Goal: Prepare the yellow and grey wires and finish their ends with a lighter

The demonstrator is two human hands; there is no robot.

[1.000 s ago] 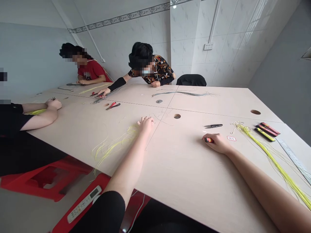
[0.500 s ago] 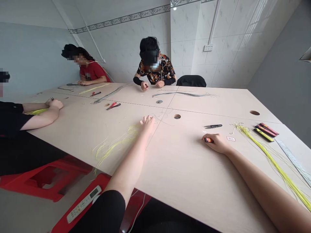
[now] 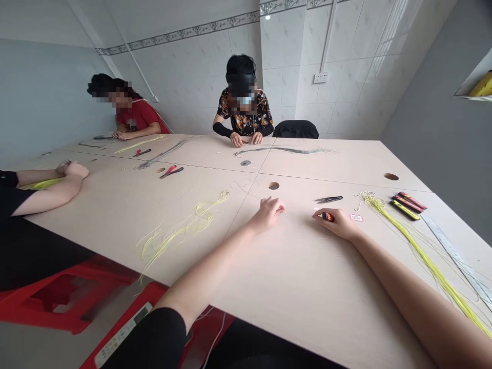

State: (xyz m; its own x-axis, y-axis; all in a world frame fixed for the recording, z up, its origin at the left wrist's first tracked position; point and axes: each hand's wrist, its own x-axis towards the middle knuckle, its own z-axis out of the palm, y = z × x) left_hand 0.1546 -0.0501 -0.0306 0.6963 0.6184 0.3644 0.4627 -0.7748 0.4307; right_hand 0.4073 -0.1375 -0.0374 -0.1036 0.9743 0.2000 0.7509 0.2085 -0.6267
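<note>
My left hand (image 3: 270,213) is over the middle of the table, its fingers pinched together. Something tiny and thin shows at the fingertips, too small to name. My right hand (image 3: 338,223) rests on the table with its fingers closed round a small black, red and yellow object (image 3: 328,217). Behind it lie black thread snips (image 3: 329,199). A small red-edged white label (image 3: 356,218) is beside its knuckles. To the right runs a bundle of yellow lines (image 3: 413,238) with small metal hooks at its far end. Looser yellow lines (image 3: 200,218) lie to the left.
Several black, red and yellow packs (image 3: 408,204) and a clear ruler (image 3: 453,251) are on the right. Red-handled pliers (image 3: 171,171) and a table hole (image 3: 273,185) lie farther off. Co-workers sit opposite (image 3: 244,110) and at the left (image 3: 57,179). A remote control (image 3: 123,335) is on a red stool.
My left hand has moved right, from the hooked end of the loose yellow lines toward my right hand, and its fingers are now pinched. My right hand keeps its hold.
</note>
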